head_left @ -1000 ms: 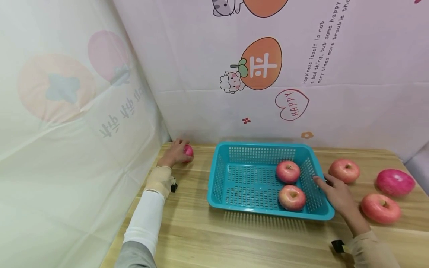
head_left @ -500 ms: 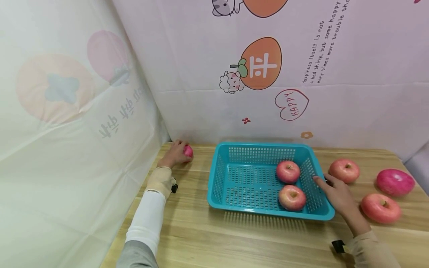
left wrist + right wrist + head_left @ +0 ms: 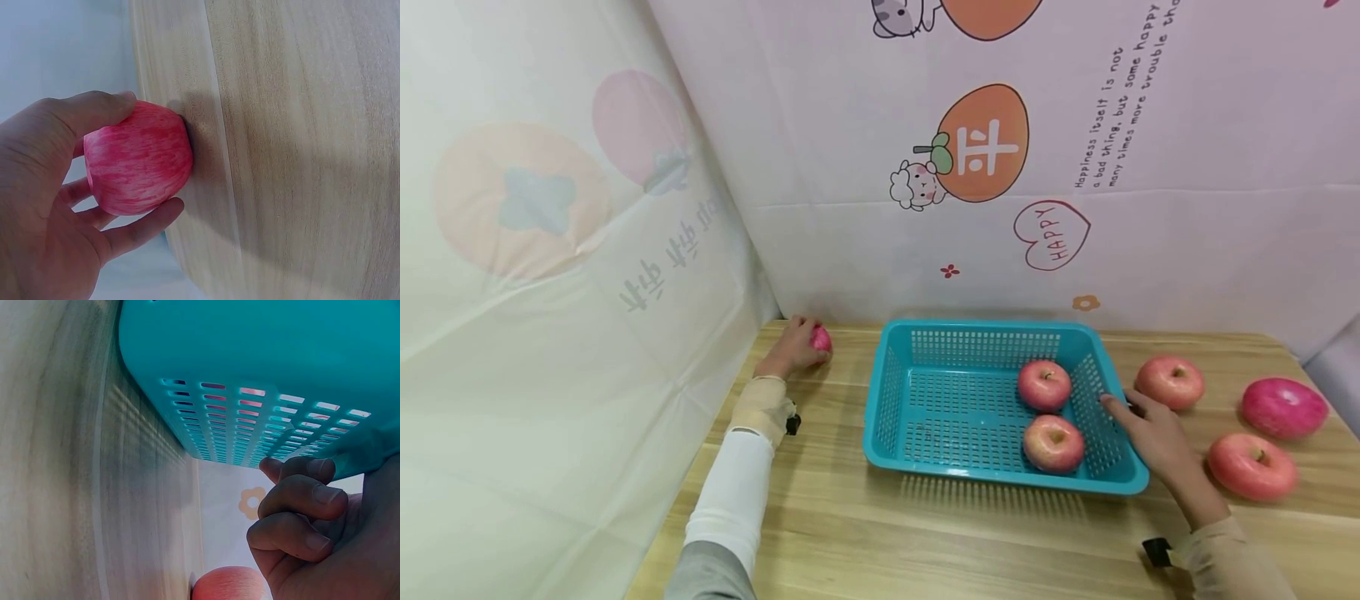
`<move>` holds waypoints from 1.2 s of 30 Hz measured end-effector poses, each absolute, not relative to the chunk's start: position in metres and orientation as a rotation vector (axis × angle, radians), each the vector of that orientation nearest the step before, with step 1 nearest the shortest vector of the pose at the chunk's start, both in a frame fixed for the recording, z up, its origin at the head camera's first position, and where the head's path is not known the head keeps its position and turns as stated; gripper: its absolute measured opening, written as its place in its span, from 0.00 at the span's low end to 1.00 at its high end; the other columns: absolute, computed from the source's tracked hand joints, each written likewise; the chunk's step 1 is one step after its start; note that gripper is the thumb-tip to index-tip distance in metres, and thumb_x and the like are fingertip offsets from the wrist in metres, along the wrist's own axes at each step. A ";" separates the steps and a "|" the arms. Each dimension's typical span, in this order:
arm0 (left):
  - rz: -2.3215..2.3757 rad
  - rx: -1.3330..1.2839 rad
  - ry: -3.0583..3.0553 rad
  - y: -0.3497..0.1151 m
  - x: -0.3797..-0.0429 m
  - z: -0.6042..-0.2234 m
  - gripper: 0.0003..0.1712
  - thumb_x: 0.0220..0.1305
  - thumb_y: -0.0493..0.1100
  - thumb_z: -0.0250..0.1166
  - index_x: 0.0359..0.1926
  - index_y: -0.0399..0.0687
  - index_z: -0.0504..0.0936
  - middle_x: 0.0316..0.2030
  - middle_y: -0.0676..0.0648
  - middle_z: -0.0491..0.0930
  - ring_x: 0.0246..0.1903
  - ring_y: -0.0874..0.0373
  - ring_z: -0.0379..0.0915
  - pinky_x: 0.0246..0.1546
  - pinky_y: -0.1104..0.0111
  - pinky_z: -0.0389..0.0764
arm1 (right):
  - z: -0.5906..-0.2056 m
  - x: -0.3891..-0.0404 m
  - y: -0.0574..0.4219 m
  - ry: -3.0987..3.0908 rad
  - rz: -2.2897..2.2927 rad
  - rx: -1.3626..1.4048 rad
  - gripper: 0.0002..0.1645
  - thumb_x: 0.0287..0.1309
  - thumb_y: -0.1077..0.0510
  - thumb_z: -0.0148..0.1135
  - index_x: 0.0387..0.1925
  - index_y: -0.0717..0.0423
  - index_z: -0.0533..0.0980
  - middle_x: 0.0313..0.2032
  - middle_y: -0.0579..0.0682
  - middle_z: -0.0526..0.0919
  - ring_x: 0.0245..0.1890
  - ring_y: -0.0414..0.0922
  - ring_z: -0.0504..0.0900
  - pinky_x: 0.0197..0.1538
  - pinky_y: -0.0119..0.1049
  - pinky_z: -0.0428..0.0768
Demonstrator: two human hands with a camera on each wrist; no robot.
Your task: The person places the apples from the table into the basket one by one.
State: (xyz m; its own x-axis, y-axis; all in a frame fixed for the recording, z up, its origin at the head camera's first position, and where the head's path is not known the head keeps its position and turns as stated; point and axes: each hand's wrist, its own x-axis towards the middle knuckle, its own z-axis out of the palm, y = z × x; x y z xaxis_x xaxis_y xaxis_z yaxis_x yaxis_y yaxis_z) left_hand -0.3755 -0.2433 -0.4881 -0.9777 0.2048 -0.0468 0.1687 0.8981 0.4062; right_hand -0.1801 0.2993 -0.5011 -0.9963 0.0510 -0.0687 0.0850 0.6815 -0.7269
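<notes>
At the table's far left corner my left hand holds a pink-red streaked apple, thumb on one side and fingers curled on the other. The apple sits right at the wood surface in the left wrist view. My right hand grips the right rim of a turquoise plastic basket, thumb over the inside and the other fingers bent outside the wall. Two apples lie in the basket's right part, a red one behind a paler one. The basket's left part shows its bare slotted floor.
Right of the basket lie a red apple, a bright pink rounded fruit and another red apple. A printed white cloth hangs behind the wooden table, and a pale cloth borders it on the left.
The left forearm has shifted very slightly to the right while that hand stays on the apple. The right hand, the basket and the other fruit have not moved.
</notes>
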 end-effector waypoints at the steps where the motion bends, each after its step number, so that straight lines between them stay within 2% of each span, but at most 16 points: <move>1: 0.626 0.290 2.972 -0.243 -0.376 -0.488 0.42 0.58 0.47 0.70 0.70 0.45 0.62 0.65 0.36 0.58 0.61 0.40 0.63 0.61 0.47 0.72 | -0.501 -0.180 0.299 2.839 -1.230 0.117 0.45 0.72 0.35 0.39 0.69 0.72 0.59 0.59 0.78 0.68 0.49 0.66 0.78 0.44 0.57 0.83; 8: 0.595 0.280 2.977 -0.243 -0.376 -0.489 0.41 0.58 0.48 0.70 0.70 0.49 0.63 0.65 0.36 0.58 0.61 0.39 0.62 0.59 0.46 0.73 | -0.502 -0.181 0.300 2.820 -1.229 0.136 0.45 0.72 0.35 0.39 0.68 0.72 0.59 0.59 0.78 0.68 0.48 0.65 0.79 0.44 0.56 0.83; 15: 0.586 0.272 2.972 -0.243 -0.376 -0.489 0.42 0.58 0.48 0.70 0.70 0.48 0.63 0.63 0.35 0.60 0.60 0.39 0.63 0.59 0.47 0.74 | -0.502 -0.180 0.300 2.845 -1.203 0.133 0.46 0.72 0.34 0.38 0.68 0.73 0.59 0.60 0.78 0.67 0.49 0.67 0.77 0.46 0.59 0.82; 26: 0.579 0.249 2.966 -0.243 -0.375 -0.489 0.41 0.56 0.49 0.71 0.69 0.50 0.64 0.63 0.36 0.61 0.60 0.41 0.64 0.58 0.48 0.74 | -0.503 -0.181 0.300 2.854 -1.206 0.128 0.46 0.72 0.34 0.38 0.69 0.72 0.59 0.60 0.78 0.68 0.50 0.67 0.77 0.46 0.60 0.81; 36: 0.581 0.253 2.972 -0.245 -0.373 -0.483 0.42 0.56 0.49 0.72 0.69 0.48 0.66 0.61 0.37 0.63 0.59 0.42 0.65 0.59 0.48 0.74 | -0.504 -0.181 0.300 2.839 -1.218 0.137 0.45 0.72 0.35 0.39 0.69 0.72 0.59 0.60 0.78 0.68 0.49 0.67 0.77 0.45 0.59 0.82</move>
